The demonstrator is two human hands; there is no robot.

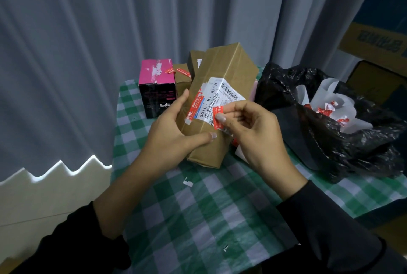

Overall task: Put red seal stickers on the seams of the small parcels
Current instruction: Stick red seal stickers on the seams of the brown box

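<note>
The left hand (174, 135) grips the long brown parcel (222, 69) and holds it tilted above the counter (198, 218), which wears a green and white checked cloth. The left fingers (182, 100) wrap round the parcel's far side, and the thumb lies along its near face. The right hand (255, 135) pinches a red seal sticker (217, 124) between thumb and forefinger. The right fingers (239, 106) are curled together around it, and the sticker sits against the lower edge of the white shipping label (222, 95) on the parcel's upper face. I cannot tell whether the sticker is already stuck down. Just beside the left fingertips, a red and blue strip (195, 106) lies on the parcel along the label's edge. Beyond the left fingers stands a pink and black box (157, 89) with a red seal on its top. Touching it is a small brown parcel (181, 78), which also carries a red seal, and another brown box (195, 60) stands behind that. Outward of the right fingers sits a crumpled black plastic bag (330, 141), its mouth open on white backing sheets (330, 102) with red scraps. Below both hands, near the wrists, small white paper bits (188, 183) lie on the cloth. A grey curtain (88, 53) hangs behind it all. Both forearms come out of dark sleeves.
</note>
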